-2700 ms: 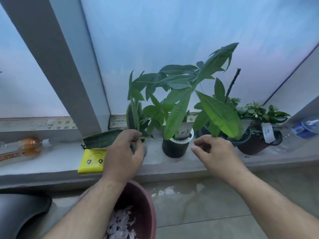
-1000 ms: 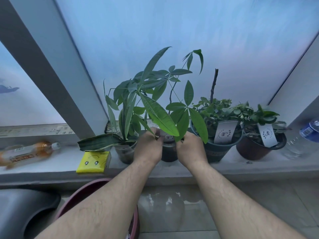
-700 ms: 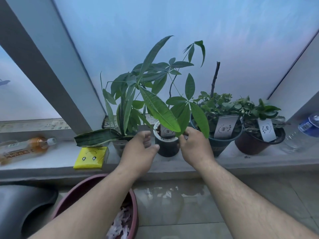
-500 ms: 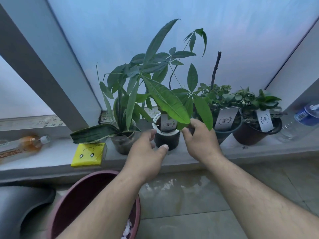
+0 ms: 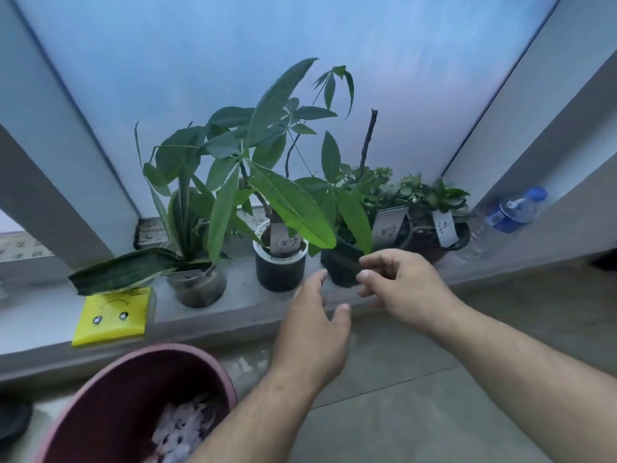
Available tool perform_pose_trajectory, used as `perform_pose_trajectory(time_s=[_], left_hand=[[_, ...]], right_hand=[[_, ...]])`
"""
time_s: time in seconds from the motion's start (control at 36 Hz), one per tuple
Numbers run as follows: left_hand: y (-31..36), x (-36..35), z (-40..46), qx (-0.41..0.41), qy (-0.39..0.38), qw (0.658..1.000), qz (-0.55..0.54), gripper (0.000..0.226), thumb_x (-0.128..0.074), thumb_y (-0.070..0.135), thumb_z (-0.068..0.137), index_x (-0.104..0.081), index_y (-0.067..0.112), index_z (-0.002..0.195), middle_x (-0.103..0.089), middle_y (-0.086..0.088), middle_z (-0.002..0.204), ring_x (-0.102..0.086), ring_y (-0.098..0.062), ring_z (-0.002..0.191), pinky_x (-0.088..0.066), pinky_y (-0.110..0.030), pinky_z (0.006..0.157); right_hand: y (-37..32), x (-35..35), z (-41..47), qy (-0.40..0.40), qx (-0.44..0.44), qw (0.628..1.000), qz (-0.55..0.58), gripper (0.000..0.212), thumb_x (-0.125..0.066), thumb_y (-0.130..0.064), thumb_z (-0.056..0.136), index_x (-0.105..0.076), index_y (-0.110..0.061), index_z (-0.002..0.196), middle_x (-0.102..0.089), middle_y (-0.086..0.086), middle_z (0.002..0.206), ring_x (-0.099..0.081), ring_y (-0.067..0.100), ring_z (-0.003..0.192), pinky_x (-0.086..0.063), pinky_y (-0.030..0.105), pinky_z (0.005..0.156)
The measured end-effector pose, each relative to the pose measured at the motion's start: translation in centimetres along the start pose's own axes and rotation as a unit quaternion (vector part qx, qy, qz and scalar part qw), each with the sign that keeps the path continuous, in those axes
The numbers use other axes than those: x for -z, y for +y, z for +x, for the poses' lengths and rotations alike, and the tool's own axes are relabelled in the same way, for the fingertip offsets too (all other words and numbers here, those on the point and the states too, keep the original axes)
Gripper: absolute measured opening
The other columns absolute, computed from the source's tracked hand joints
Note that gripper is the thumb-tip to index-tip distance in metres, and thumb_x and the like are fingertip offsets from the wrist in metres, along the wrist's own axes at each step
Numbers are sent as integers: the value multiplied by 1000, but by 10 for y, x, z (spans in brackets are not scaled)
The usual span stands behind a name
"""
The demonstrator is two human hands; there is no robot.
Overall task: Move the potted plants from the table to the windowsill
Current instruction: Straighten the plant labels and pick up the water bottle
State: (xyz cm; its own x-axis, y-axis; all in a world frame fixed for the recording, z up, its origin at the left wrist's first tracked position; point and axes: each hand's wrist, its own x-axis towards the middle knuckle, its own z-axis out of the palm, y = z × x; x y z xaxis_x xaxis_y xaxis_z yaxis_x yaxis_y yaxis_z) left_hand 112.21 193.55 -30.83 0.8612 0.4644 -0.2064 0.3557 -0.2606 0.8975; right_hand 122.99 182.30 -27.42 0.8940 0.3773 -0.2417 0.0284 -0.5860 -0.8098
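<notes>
**Hands off the pot, four plants on the sill**

Both hands have let go of the white-rimmed black pot [image 5: 279,262] and drawn back toward the viewer since half a second ago. Along the grey stone windowsill [image 5: 233,315], from the left: a flat yellow packet with a printed face [image 5: 112,315], a clear glass pot holding a striped sword-leaf plant [image 5: 197,285], the white-rimmed pot with its tall broad-leaved tree, a dark pot of bushy green [image 5: 342,265] and a brown pot with a white tag [image 5: 430,242], then a clear water bottle with a blue cap [image 5: 510,217]. The left hand [image 5: 314,332] hangs open below the sill edge, holding nothing; the right hand [image 5: 407,292] is loosely curled and empty, just before the dark pot. Four pots stand upright on the sill, so this placement looks done; no table is in view, so I cannot tell whether more remain. Below lies grey tiled floor, partly wet, with a round maroon basin [image 5: 133,406] holding pale scraps. Frosted glass fills the window behind.
</notes>
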Motion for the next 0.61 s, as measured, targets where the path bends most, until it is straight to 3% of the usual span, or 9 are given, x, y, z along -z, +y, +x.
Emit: perform_pose_trajectory(time_s=[0.17,0.31,0.36,0.42,0.47,0.56,0.61], left_hand=[[-12,-8,9,-40,-2,998,44,56,-65,27,94,-44,31,146,-51,16,142,-55,6,115,-48,-24,102],[2,-21,22,-47,46,997,50,49,-64,25,96,-48,29,142,-53,16,135,-56,10,107,-41,-1,81],[13,-28,29,-59,61,995,44,44,-64,25,96,-52,28,139,-58,15,128,-57,9,103,-45,-5,83],[23,-37,37,-75,98,992,35,32,-64,26,96,-59,25,128,-64,13,106,-59,5,88,-48,-14,78],[31,-39,46,-92,138,986,20,24,-64,26,96,-64,25,120,-63,15,89,-59,3,78,-45,-8,68],[39,-49,60,-127,204,970,35,23,-65,27,96,-67,26,119,-69,14,100,-64,2,89,-49,-6,74],[40,-55,69,-141,231,962,28,21,-66,26,95,-70,23,116,-71,11,99,-66,0,91,-54,-15,80]], right_hand=[[36,24,12,28,36,998,33,11,-67,-11,94,-71,-15,103,-76,5,84,-76,10,70,-60,28,58],[45,47,32,41,91,995,25,7,-68,-15,93,-72,-19,98,-75,3,75,-74,10,64,-64,34,61],[44,55,42,50,122,991,17,7,-68,-18,93,-71,-24,91,-75,2,70,-73,10,61,-64,39,62],[47,63,52,66,150,986,18,8,-68,-22,93,-70,-25,87,-73,1,69,-72,10,59,-64,44,63],[50,67,58,82,166,982,25,10,-67,-26,93,-70,-25,83,-72,1,69,-71,11,60,-62,46,65],[63,76,67,104,191,976,30,16,-67,-33,92,-68,-25,79,-70,0,66,-69,17,62,-60,46,64],[72,80,74,114,205,972,30,18,-66,-35,93,-68,-25,78,-68,-1,61,-65,19,59,-59,43,61]])
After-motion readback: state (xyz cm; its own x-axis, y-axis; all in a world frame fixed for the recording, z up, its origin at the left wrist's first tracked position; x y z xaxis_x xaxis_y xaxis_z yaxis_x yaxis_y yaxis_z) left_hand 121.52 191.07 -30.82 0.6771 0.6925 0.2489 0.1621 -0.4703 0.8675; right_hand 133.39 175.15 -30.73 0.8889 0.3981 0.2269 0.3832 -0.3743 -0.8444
